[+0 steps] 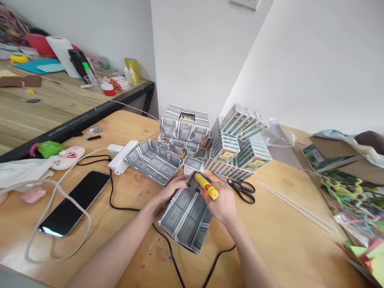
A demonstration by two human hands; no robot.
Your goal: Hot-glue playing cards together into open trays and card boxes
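Observation:
A yellow hot glue gun (205, 185) is gripped in my right hand (222, 203), its front end over the far part of a shallow tray made of grey patterned playing cards (186, 218). My left hand (171, 189) holds that tray by its far left edge, thumb over the rim. The glue gun's tip is hidden inside the tray. Just beyond lies a small stack of cards (193, 163). A second card tray (154, 162) rests to the left, and a larger box-like card structure (184, 130) stands behind.
Stacked card packs (229, 148) stand at the back right, with black-handled scissors (244, 191) in front. Thin white sticks (295, 206) lie farther right. A white power strip (123, 156), black cord (171, 252) and phone (76, 202) occupy the left and front. Coloured paper (370, 256) sits right.

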